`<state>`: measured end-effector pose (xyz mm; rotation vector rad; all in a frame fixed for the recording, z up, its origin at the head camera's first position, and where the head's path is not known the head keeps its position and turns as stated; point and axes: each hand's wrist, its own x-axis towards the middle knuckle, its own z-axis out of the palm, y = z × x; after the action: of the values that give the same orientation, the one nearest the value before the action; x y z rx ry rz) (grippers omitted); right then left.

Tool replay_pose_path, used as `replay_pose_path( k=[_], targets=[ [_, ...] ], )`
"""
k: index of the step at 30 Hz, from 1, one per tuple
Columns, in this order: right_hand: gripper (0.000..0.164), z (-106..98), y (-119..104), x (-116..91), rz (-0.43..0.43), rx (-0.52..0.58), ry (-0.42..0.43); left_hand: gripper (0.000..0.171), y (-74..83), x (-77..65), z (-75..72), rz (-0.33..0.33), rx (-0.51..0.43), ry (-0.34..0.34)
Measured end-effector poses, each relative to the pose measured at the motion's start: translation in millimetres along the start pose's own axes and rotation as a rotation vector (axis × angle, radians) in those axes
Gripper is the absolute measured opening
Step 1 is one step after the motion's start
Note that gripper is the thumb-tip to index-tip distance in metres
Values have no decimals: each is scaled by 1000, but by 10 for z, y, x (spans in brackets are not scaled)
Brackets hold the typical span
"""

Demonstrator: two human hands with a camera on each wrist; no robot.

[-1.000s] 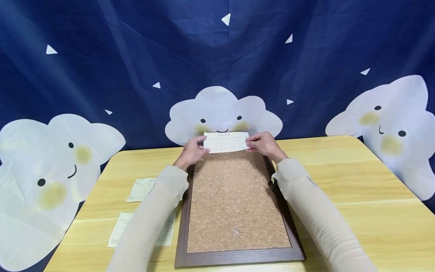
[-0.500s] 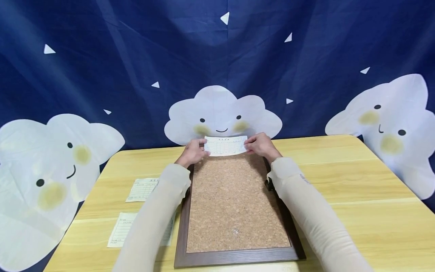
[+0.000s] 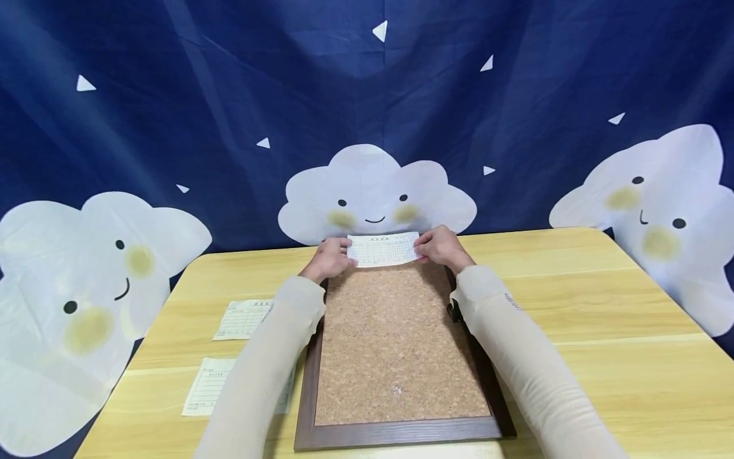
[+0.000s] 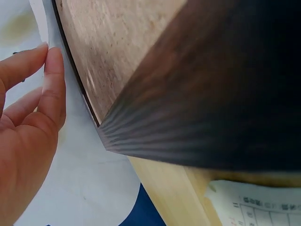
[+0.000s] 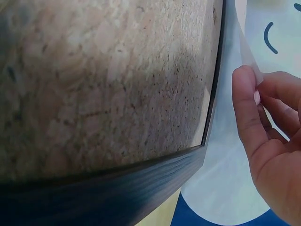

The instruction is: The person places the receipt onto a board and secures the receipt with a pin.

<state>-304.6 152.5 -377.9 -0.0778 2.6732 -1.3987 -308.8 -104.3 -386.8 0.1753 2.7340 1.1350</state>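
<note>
Held between both hands is a printed paper slip [image 3: 383, 250] with a ruled table on it, stretched level over the far end of a framed cork board [image 3: 401, 344]. My left hand [image 3: 331, 257] pinches the slip's left end; in the left wrist view, thumb and fingertips [image 4: 55, 59] meet on its edge. My right hand [image 3: 440, 246] pinches the right end, and in the right wrist view the paper [image 5: 251, 66] runs out from between thumb and fingers. The slip hides the board's far edge in the head view.
Two similar slips lie on the wooden table left of the board: a farther slip [image 3: 241, 319] and a nearer slip [image 3: 201, 386], both partly covered by the left sleeve [image 3: 258, 370]. A dark blue curtain [image 3: 367, 76] with cloud prints hangs behind the table [image 3: 602, 306].
The held slip has come down slightly toward the board's far end, uncovering the printed cloud's mouth behind it. Both hands keep their pinch and have shifted only a little.
</note>
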Motion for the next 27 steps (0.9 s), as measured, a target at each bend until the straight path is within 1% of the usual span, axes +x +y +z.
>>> replay_pose_path(
  k=[2, 5, 11, 19, 22, 27],
  targets=[
    [17, -2, 4, 2, 7, -11, -3, 60, -4, 11, 12, -8, 22, 0],
    [16, -3, 12, 2, 10, -37, -12, 59, -14, 20, 28, -24, 28, -10],
    [14, 9, 40, 7, 48, -57, -56, 55, 6, 18, 41, -43, 65, -27],
    [18, 31, 43, 14, 28, -168, -66, 55, 23, 24, 49, -61, 109, -51],
    [18, 35, 42, 20, 26, -197, -74, 54, 16, 31, 56, -34, 178, -51],
    [19, 44, 42, 28, 42, -207, -88, 49, 25, 31, 65, 31, 312, -54]
  ],
)
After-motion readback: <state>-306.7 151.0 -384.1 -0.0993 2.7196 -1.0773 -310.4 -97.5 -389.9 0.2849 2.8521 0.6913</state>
